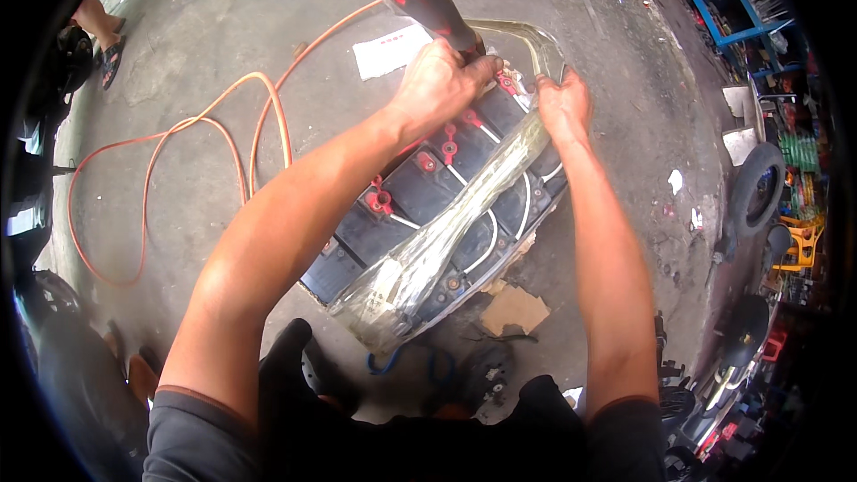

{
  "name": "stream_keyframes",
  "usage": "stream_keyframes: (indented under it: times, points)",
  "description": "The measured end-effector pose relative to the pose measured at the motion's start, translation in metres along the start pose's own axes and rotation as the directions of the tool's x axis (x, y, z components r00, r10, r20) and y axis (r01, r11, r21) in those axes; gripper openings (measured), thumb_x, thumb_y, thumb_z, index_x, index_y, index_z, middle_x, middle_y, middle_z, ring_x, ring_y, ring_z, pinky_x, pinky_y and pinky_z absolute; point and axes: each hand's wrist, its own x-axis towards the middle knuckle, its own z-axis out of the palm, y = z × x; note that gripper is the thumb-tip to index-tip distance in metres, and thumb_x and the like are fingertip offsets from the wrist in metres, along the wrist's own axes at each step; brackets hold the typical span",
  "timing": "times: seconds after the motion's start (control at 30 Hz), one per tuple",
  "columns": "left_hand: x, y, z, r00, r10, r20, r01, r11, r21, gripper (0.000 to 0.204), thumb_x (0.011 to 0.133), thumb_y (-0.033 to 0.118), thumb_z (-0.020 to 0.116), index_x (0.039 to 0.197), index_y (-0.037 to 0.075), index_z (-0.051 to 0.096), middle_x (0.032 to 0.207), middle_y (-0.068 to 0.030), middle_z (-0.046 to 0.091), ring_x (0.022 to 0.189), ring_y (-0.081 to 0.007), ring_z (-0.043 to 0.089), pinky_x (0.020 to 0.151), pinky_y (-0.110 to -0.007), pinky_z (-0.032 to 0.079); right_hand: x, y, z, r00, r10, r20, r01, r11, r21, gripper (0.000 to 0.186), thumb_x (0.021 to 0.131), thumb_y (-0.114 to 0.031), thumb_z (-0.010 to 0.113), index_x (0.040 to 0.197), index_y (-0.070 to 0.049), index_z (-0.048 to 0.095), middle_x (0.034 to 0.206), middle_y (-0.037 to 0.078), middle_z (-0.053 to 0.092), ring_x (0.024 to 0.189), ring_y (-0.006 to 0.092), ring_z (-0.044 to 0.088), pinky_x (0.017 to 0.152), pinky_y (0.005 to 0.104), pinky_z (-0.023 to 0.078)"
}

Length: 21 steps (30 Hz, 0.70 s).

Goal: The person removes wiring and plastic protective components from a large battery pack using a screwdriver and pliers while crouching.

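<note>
In my closed left hand is a thick, black-and-red tool handle; its working end is hidden, so I cannot tell its kind. My right hand pinches a strip of clear plastic wrap. The wrap lies lengthwise over a block of black batteries, bunched in the middle and spread at the near end. Beyond the right hand, a loop of it curves back toward the tool. Red terminal covers and white wires show on top of the batteries.
An orange hose loops across the floor at left. White paper lies beyond the batteries, a cardboard scrap on their near right. At right are a tire, a blue metal frame and cluttered parts. Another person's foot shows far left.
</note>
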Motion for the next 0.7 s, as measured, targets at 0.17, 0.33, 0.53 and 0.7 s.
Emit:
stream_keyframes:
  times: [0.17,0.33,0.53,0.7]
  points:
    - [0.010,-0.006,0.005,1.000,0.013,-0.020,-0.012,0.999,0.051,0.024,0.092,0.022,0.068,0.091,-0.002,0.069,0.066,-0.0126,0.064,0.061,-0.0223,0.062,0.058,-0.038,0.049,-0.008,0.000,0.007,1.000,-0.007,-0.030,0.009,0.999,0.050,0.063,0.088,-0.027,0.064,0.140,0.002,0.043,0.119,0.033,0.064,0.113,0.0466,0.062,0.098,0.0487,0.047]
    - [0.021,-0.024,0.013,1.000,-0.017,0.001,0.016,0.998,0.066,0.028,0.090,0.025,0.069,0.093,-0.003,0.073,0.067,-0.0187,0.068,0.059,-0.0281,0.068,0.058,-0.041,0.053,-0.007,0.009,0.014,0.997,-0.046,-0.062,0.055,0.989,0.139,0.070,0.090,-0.029,0.065,0.143,0.006,0.036,0.129,0.036,0.057,0.121,0.0470,0.057,0.103,0.0475,0.044]
    - [0.021,-0.018,0.015,0.999,-0.045,-0.029,0.044,0.998,-0.043,0.031,0.090,0.027,0.068,0.086,-0.004,0.072,0.069,-0.0213,0.068,0.060,-0.0321,0.068,0.062,-0.043,0.054,-0.008,0.002,0.009,1.000,-0.012,0.000,0.012,0.984,0.176,0.070,0.090,-0.029,0.065,0.143,0.006,0.036,0.124,0.036,0.060,0.118,0.0476,0.059,0.102,0.0475,0.045]
    - [0.023,-0.017,0.014,0.999,-0.047,-0.016,0.048,0.996,0.073,0.034,0.089,0.029,0.069,0.089,-0.004,0.071,0.071,-0.0222,0.068,0.063,-0.0333,0.070,0.062,-0.043,0.055,-0.004,0.006,0.012,1.000,-0.009,0.003,0.008,0.987,0.159,0.069,0.089,-0.029,0.066,0.142,0.005,0.037,0.122,0.036,0.061,0.117,0.0477,0.060,0.101,0.0475,0.045]
